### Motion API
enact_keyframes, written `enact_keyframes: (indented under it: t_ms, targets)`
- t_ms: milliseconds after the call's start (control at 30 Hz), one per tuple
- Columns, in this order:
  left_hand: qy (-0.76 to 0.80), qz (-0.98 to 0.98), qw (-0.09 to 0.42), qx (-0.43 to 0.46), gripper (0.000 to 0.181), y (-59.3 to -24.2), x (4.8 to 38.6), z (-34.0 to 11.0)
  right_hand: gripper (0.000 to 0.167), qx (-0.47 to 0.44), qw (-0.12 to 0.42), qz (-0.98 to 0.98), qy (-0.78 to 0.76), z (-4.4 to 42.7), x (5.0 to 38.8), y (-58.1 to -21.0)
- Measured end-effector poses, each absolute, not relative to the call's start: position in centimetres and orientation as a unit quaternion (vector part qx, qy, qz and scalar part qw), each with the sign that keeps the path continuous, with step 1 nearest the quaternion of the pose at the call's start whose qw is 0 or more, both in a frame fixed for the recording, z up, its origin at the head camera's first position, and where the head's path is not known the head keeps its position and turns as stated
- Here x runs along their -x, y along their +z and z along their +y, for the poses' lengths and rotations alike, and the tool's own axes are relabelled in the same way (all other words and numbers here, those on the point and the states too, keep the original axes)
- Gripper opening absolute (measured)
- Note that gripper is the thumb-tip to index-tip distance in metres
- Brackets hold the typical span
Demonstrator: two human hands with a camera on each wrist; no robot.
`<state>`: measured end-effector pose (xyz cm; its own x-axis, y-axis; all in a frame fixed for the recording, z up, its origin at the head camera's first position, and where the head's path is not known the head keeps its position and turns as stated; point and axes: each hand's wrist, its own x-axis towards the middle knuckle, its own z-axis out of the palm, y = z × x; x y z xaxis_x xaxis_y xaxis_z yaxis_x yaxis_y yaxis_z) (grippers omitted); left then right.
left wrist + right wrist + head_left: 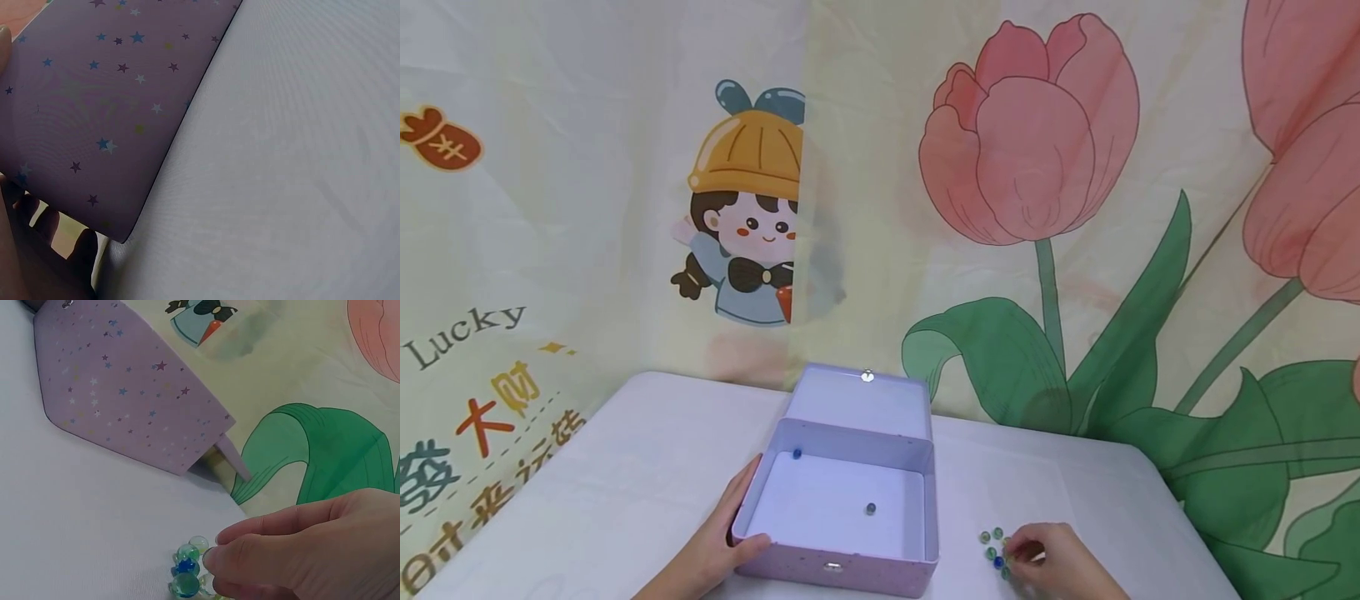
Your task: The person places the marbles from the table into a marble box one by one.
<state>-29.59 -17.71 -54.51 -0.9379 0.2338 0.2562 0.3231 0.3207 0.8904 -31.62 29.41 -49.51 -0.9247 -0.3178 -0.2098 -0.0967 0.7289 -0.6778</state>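
Observation:
A lilac lidded box (835,560) with printed stars stands open on the table, two marbles lying inside: a blue one (797,454) by the left wall and a dark greenish one (871,508) near the middle. My left hand (718,533) grips the box at its front left corner, thumb over the rim and fingers along the outer side. Right of the box lies a small cluster of clear green and blue marbles (185,584). Over it, my right hand (1060,560) pinches a clear marble (209,557) between thumb and forefinger; the fingertips partly hide it.
The box lid (859,404) is tipped back behind the box, towards the wall cloth. A white cover (685,433) lies over the table. Behind it hangs a cloth (865,167) printed with tulips, a cartoon figure and lettering.

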Motion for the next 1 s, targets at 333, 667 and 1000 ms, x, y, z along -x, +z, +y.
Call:
enact_keyframes:
  t_ms: [333,667,1000]
  targets:
    - [-0.553,-0.812,0.050,0.181,0.091,-54.6,29.5,-17.8,0.010,0.192,0.138,0.899,-0.369,28.1,31.0,-48.8]
    - [-0.547,-0.811,0.083,0.188,0.092,-54.7,29.8,-17.8,0.009,0.262,0.076,0.882,-0.384,25.2,30.9,-46.8]
    - [-0.540,-0.813,0.102,0.195,0.096,-55.0,29.5,-17.9,0.011,0.335,0.100,0.882,-0.317,18.5,34.7,-42.1]
